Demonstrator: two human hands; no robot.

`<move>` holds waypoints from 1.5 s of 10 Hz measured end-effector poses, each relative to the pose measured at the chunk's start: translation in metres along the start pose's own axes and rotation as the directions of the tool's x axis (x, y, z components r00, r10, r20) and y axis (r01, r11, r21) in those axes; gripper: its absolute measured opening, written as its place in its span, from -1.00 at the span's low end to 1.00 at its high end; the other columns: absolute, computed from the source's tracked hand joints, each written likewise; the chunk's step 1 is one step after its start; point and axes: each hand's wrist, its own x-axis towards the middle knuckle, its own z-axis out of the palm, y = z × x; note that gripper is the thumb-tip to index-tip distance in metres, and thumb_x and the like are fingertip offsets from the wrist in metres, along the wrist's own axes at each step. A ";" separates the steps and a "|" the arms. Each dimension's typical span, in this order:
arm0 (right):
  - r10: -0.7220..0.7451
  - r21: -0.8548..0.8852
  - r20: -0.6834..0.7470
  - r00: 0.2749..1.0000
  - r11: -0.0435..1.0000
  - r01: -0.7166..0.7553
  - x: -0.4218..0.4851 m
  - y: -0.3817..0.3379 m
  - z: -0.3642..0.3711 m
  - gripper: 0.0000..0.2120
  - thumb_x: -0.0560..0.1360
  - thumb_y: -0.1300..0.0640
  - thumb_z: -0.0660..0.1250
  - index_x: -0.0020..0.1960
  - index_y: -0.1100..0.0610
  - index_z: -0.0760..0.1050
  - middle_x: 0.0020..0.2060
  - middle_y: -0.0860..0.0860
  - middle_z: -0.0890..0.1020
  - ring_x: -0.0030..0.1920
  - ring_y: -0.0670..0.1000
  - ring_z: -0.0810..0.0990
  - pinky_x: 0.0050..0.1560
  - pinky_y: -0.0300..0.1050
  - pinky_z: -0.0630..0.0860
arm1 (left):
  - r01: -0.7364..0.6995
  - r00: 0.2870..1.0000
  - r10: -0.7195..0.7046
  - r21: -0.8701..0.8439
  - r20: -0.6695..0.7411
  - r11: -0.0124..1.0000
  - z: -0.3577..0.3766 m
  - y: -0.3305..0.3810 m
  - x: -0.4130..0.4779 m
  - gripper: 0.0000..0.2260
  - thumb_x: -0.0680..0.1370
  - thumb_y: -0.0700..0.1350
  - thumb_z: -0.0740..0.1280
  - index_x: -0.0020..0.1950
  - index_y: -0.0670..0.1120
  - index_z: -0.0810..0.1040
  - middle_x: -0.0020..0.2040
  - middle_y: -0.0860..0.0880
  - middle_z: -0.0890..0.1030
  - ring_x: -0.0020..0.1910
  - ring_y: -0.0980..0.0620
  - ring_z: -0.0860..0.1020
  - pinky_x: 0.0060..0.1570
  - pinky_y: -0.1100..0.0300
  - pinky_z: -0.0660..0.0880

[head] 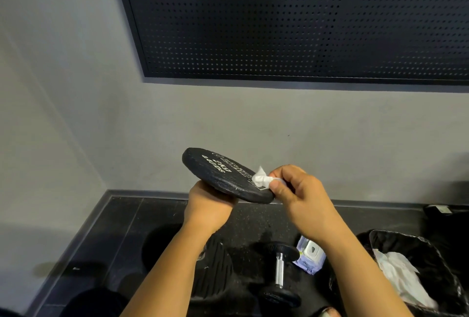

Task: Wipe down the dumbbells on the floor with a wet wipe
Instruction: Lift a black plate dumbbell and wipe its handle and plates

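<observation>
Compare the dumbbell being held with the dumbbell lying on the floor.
The held dumbbell is raised in the left hand; the floor dumbbell lies on the floor. The held dumbbell shows its flat end with white lettering; the floor dumbbell shows a shiny metal handle. The right hand holds a wipe against the held dumbbell; none touches the floor dumbbell. Both have round black ends.

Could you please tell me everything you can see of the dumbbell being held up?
The raised dumbbell shows mainly one round black end plate, rough-textured like coated iron, with white lettering that includes 2KG. It is tilted, lower toward the right, in front of the grey wall. The left hand grips it from below, hiding the handle. The right hand presses a crumpled white wipe on the plate's right edge.
</observation>
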 end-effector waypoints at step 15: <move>0.456 0.213 0.129 0.880 0.854 -0.474 0.064 0.074 0.046 -0.67 0.56 0.18 0.30 -0.36 0.26 0.45 -0.50 0.07 0.53 -0.48 -0.07 0.45 -0.40 -0.27 0.41 | -0.246 0.950 0.105 0.497 0.294 0.832 -0.005 -0.007 -0.010 -0.90 0.52 -0.06 0.36 -0.04 -0.06 0.52 0.02 -0.05 0.62 0.04 -0.01 0.58 0.10 0.14 0.53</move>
